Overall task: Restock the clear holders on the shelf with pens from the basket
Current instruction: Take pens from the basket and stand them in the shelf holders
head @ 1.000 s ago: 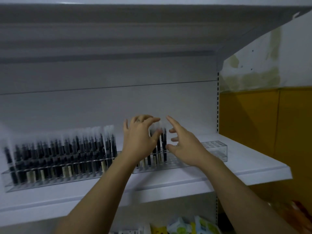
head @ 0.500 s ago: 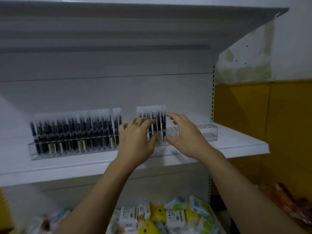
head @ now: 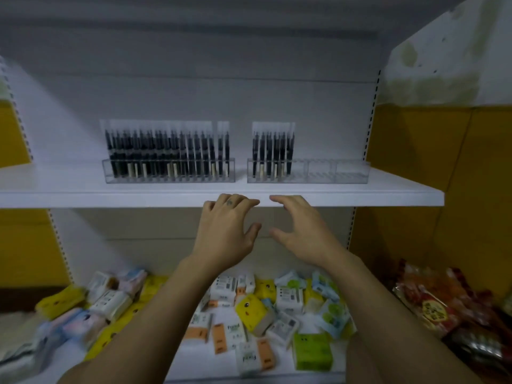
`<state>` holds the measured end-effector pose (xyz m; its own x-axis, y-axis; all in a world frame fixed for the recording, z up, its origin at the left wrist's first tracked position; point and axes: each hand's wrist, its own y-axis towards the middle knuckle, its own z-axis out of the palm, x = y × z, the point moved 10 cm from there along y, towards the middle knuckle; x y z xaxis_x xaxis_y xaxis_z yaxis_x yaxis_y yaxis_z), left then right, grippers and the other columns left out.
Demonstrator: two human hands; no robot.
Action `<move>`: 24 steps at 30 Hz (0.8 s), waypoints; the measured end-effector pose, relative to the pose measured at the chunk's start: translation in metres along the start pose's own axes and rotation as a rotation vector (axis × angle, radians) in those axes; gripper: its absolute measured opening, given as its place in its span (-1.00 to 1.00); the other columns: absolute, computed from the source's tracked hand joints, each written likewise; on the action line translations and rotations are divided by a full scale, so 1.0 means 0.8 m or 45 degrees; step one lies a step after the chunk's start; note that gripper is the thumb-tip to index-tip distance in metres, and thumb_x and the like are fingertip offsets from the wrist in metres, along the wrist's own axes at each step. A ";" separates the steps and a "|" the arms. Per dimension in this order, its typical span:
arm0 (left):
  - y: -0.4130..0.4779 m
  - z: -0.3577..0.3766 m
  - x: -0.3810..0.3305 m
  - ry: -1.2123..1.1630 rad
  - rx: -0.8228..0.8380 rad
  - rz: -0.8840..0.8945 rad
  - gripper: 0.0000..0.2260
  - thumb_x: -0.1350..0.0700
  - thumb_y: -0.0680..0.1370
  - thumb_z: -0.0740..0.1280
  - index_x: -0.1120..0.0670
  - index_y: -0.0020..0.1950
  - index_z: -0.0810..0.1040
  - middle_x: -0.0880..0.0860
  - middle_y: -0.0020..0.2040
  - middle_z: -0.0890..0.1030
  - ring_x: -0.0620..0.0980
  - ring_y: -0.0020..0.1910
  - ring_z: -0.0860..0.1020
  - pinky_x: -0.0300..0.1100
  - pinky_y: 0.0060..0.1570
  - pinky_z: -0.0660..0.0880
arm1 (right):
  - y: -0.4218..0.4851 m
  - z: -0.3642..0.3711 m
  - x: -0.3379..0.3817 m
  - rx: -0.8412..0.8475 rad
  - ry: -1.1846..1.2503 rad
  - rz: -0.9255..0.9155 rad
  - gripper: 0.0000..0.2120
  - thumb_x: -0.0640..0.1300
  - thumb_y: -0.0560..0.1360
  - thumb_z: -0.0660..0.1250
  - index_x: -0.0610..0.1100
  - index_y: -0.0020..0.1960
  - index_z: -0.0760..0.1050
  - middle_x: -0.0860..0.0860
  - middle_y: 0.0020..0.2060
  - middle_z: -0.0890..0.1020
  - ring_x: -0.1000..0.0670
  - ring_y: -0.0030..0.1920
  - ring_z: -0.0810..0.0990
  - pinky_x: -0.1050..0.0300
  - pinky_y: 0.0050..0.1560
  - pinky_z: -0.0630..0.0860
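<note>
Black barrels with clear caps mark the pens, which stand upright in the left end of the right clear holder; its remaining slots toward the right are empty, while the left clear holder is almost full. Such pens are likely light, stiff and a little slick, best pinched by the upper barrel and lowered straight into a slot; the thin holders would probably slide if nudged. Both holders sit side by side, just apart, on the white shelf, smooth and flat. The left hand and right hand hover near its front edge, fingers spread and loosely curled, holding nothing. Small packets litter the shelf below. The basket is not in view.
</note>
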<state>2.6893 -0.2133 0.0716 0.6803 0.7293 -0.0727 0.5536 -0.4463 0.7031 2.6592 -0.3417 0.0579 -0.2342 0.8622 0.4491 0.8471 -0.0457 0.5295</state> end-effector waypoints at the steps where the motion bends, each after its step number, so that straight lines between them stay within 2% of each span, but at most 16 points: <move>1: -0.012 0.004 0.004 0.008 0.024 -0.010 -0.60 -0.12 0.54 0.29 -0.07 0.37 0.43 -0.06 0.26 0.51 0.01 0.28 0.39 -0.04 0.14 0.27 | -0.008 0.012 -0.002 0.034 0.001 0.009 -0.41 -0.01 0.51 0.39 0.07 0.47 0.25 0.09 0.39 0.31 0.06 0.36 0.34 0.15 0.30 0.34; 9: -0.105 0.071 0.040 0.040 0.329 -0.159 -0.56 -0.15 0.55 0.24 -0.11 0.42 0.35 -0.08 0.36 0.43 -0.02 0.36 0.33 -0.07 0.26 0.23 | -0.060 0.125 -0.036 0.306 -0.022 0.143 -0.44 0.04 0.51 0.35 0.01 0.45 0.28 0.02 0.38 0.33 -0.05 0.33 0.38 0.09 0.25 0.37; 16: -0.196 0.159 0.075 0.105 0.638 -0.343 -0.55 -0.17 0.54 0.24 -0.12 0.42 0.35 -0.07 0.38 0.43 0.00 0.38 0.32 -0.03 0.27 0.25 | -0.106 0.258 -0.078 0.632 0.104 0.238 -0.44 0.02 0.51 0.37 0.03 0.45 0.28 0.00 0.41 0.33 -0.05 0.36 0.37 0.14 0.21 0.34; 21: -0.263 0.230 0.105 0.016 0.858 -0.479 -0.53 -0.14 0.55 0.27 -0.05 0.43 0.35 0.00 0.39 0.43 0.05 0.38 0.33 0.00 0.29 0.27 | -0.159 0.364 -0.117 0.943 0.136 0.373 -0.43 0.01 0.53 0.36 -0.02 0.47 0.25 -0.08 0.42 0.30 -0.12 0.33 0.40 0.04 0.24 0.40; 24: -0.311 0.285 0.129 -0.049 1.028 -0.580 -0.53 -0.13 0.56 0.26 -0.03 0.44 0.35 0.03 0.40 0.42 0.07 0.39 0.31 0.02 0.29 0.27 | -0.198 0.425 -0.153 1.074 0.114 0.503 -0.45 -0.03 0.53 0.36 -0.08 0.46 0.28 -0.10 0.41 0.36 -0.13 0.34 0.41 0.02 0.26 0.41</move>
<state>2.7310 -0.1451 -0.2720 0.3222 0.9118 -0.2547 0.9283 -0.3570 -0.1037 2.7159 -0.2685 -0.3255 0.1385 0.8186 0.5574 0.9310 0.0842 -0.3551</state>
